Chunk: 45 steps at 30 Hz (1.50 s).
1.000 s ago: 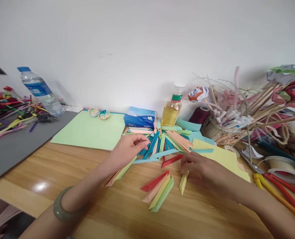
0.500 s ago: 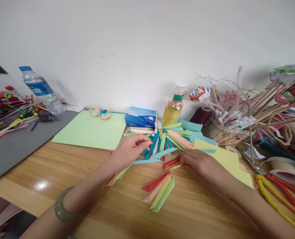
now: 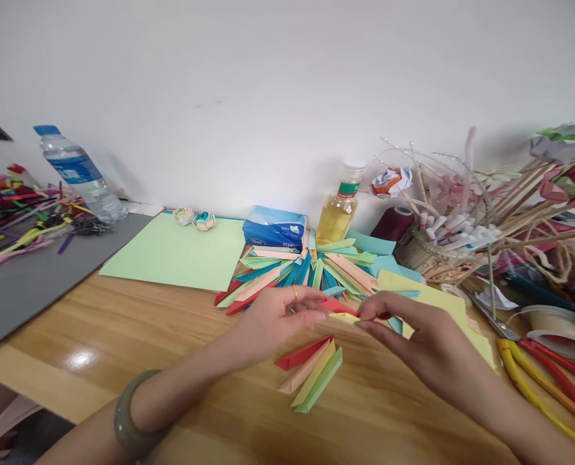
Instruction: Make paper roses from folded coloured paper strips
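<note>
Above the wooden table, my right hand [image 3: 408, 320] pinches folded paper strips, a red one [image 3: 340, 306] and a yellow one [image 3: 344, 317]. A light blue piece [image 3: 395, 325] shows below its fingers. My left hand [image 3: 282, 316] is closed at the other end of the red strip, and its fingers partly hide that end. Just below the hands lies a fanned set of folded strips in red, peach, yellow and green [image 3: 311, 381]. Behind the hands spreads a pile of many-coloured folded strips [image 3: 256, 278].
A tissue pack [image 3: 274, 227] and a bottle of yellow liquid [image 3: 336, 213] stand behind the pile. Green paper sheets [image 3: 176, 255] lie left, yellow paper [image 3: 437, 300] right. Scissors [image 3: 505, 332], a spool [image 3: 554, 329] and a stick-filled basket [image 3: 423, 255] are at right. A water bottle [image 3: 81, 174] leans left.
Both hands have come together, with the red and yellow strips lifted between them. My left hand has moved right and toward me, away from the pile.
</note>
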{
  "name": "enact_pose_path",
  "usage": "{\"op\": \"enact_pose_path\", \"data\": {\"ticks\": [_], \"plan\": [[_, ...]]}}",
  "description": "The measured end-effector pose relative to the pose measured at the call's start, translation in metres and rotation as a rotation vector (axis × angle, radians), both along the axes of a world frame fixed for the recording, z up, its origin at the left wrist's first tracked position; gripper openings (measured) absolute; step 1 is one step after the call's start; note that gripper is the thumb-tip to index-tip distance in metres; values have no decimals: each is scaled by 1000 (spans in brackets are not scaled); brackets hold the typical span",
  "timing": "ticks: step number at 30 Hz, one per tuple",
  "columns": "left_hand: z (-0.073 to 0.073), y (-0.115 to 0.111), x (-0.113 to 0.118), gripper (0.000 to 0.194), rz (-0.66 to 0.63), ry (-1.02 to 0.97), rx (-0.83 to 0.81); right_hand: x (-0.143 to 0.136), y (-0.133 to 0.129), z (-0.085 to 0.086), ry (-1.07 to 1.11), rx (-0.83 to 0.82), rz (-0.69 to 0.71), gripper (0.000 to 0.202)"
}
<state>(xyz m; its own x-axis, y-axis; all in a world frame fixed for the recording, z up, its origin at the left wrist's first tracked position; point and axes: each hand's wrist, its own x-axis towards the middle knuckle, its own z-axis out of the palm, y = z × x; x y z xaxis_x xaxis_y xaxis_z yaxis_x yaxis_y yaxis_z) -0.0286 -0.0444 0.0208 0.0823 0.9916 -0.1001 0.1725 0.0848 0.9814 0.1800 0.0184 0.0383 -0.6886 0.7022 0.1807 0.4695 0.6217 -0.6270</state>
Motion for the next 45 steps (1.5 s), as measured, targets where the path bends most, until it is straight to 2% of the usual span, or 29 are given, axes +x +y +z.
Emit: {"op": "enact_pose_path", "data": {"ticks": [2,5,11,14,17,19,22,25,29,35,39,45], "plan": [[-2,-3,7,24,-47,-64,18,-10,-13,-2,-3,-120,19,14],[-3,-4,12,19,-53,-86,24,-20,-21,-6,-7,-224,10,14],[-4,-1,12,22,41,-218,-61,-18,-13,-5,78,-425,-7,21],[-4,1,12,21,55,-276,-114,-15,-9,-4,121,-448,-41,22],[-3,3,8,20,86,-283,-79,-12,-4,-3,152,-390,-116,24],[-1,5,2,21,174,-305,-41,-10,2,-2,198,-371,-150,24],[3,8,-6,21,348,-443,9,-4,17,-3,297,-377,-234,21],[6,11,-9,22,416,-548,4,3,36,-8,324,-275,-379,25],[3,10,-5,26,376,-498,-54,6,53,-20,9,-22,-464,29],[-3,7,1,28,284,-457,-82,-8,50,-30,-417,246,-478,23],[-5,7,1,27,261,-440,-73,-16,48,-29,-554,289,-490,30],[-9,7,2,28,231,-430,-102,-12,54,-29,-521,248,-490,33]]}}
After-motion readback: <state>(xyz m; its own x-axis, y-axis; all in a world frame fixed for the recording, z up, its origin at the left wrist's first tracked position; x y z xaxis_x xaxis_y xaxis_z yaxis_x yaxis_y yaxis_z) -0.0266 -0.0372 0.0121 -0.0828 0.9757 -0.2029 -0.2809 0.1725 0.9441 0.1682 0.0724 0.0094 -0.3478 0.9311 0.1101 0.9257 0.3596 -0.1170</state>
